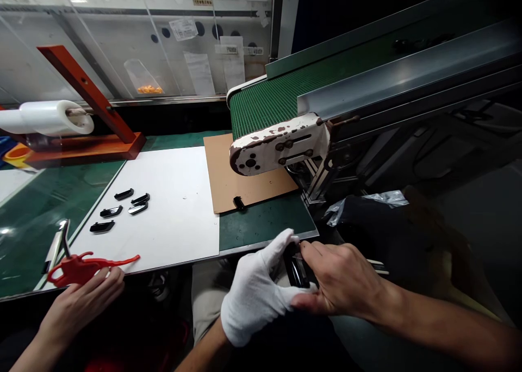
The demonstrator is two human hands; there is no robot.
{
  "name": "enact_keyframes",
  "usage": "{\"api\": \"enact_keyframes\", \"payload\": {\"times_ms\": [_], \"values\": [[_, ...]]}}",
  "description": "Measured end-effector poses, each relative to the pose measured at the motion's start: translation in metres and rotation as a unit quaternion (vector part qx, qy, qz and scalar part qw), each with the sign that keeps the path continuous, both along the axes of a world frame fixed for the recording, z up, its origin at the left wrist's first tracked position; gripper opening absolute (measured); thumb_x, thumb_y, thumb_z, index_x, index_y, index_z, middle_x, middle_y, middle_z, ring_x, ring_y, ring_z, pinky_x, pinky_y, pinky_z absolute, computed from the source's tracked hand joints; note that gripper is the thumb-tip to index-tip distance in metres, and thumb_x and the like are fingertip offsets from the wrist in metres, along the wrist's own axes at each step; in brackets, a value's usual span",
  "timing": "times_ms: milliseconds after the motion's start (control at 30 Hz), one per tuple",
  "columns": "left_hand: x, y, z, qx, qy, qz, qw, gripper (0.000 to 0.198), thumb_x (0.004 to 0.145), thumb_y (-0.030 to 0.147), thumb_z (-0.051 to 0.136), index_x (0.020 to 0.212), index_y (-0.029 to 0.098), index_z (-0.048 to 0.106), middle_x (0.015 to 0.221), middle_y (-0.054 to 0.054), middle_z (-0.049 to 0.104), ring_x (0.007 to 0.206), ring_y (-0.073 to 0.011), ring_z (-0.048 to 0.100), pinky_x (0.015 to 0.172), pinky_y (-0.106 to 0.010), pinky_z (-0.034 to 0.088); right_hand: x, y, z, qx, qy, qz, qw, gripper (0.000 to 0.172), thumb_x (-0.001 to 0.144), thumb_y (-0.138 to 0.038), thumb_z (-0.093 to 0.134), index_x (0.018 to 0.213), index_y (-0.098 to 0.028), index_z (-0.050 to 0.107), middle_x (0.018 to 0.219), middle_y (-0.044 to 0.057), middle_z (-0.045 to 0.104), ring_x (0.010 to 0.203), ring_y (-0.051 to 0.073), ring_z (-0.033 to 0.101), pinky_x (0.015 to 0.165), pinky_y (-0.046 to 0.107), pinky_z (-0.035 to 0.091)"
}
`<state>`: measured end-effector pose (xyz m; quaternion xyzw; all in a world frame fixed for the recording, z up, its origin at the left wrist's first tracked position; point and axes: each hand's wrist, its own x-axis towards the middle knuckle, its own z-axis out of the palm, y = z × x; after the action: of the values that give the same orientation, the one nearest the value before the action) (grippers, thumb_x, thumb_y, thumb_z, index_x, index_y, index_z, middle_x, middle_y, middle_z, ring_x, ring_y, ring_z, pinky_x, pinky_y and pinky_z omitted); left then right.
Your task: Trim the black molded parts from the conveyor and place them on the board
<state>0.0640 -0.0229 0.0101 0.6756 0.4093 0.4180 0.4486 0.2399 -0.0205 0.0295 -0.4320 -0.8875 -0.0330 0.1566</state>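
Three hands in view, and you can't be sure whose is whose. Best read: the white-gloved hand (253, 296) is your left and the bare hand (342, 279) coming in from the right is your right. Both are narrow, closed around a black glossy part (296, 268) at the bench's front edge, the gloved one cupping it and the bare one pinching it, likely to steady it while it's turned for a look. The lower-left bare hand (81, 301) looks like a co-worker's, wrapped around a red plastic tool (79, 268).

Five more black parts (111, 211) lie on a white board (175, 209), spaced and not touching, probably so the shiny faces don't rub. One more black part (239, 202) sits at the edge of a cardboard sheet (244, 171), which likely serves as a soft pad under the green belt conveyor's (269, 103) chipped white end bracket (277, 143).

A clear pouch (142, 78) on the acrylic panel behind holds orange bits. A roll of clear film (51, 117) hangs on a red-orange stand (87, 100). An orange container (16, 155) shows at far left, too cut off to see inside.
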Motion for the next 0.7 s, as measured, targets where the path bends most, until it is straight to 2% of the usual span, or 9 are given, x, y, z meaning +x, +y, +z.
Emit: {"api": "enact_keyframes", "payload": {"times_ms": [200,467,700], "values": [[0.0013,0.0006,0.0007,0.019,0.009,0.01,1.0,0.074,0.064,0.032,0.081,0.13,0.013,0.052,0.115,-0.01,0.068,0.102,-0.0252,0.067,0.094,-0.034,0.054,-0.0011,0.0005,0.0014,0.037,-0.003,0.009,0.999,0.081,0.085,-0.072,0.006,0.069,-0.014,0.059,0.052,0.005,0.057,0.043,0.016,0.054,0.044,0.031,0.021],[-0.0011,0.0002,-0.0044,0.009,0.016,0.013,1.0,0.078,0.062,0.031,0.083,0.131,0.016,0.051,0.117,-0.008,0.068,0.103,-0.0247,0.066,0.096,-0.035,0.053,-0.0004,0.0014,-0.0003,0.044,0.001,0.014,0.999,0.08,0.087,-0.07,0.006,0.066,-0.014,0.059,0.052,0.004,0.056,0.044,0.014,0.053,0.044,0.031,0.021],[0.0,0.0018,-0.0021,-0.037,-0.001,0.003,0.999,0.083,0.059,0.029,0.085,0.132,0.012,0.05,0.117,-0.01,0.067,0.105,-0.0255,0.065,0.099,-0.035,0.05,-0.0001,0.0031,-0.0029,0.056,0.026,0.025,0.998,0.079,0.089,-0.068,0.007,0.061,-0.014,0.058,0.048,0.003,0.054,0.04,0.013,0.05,0.041,0.03,0.019]]}}
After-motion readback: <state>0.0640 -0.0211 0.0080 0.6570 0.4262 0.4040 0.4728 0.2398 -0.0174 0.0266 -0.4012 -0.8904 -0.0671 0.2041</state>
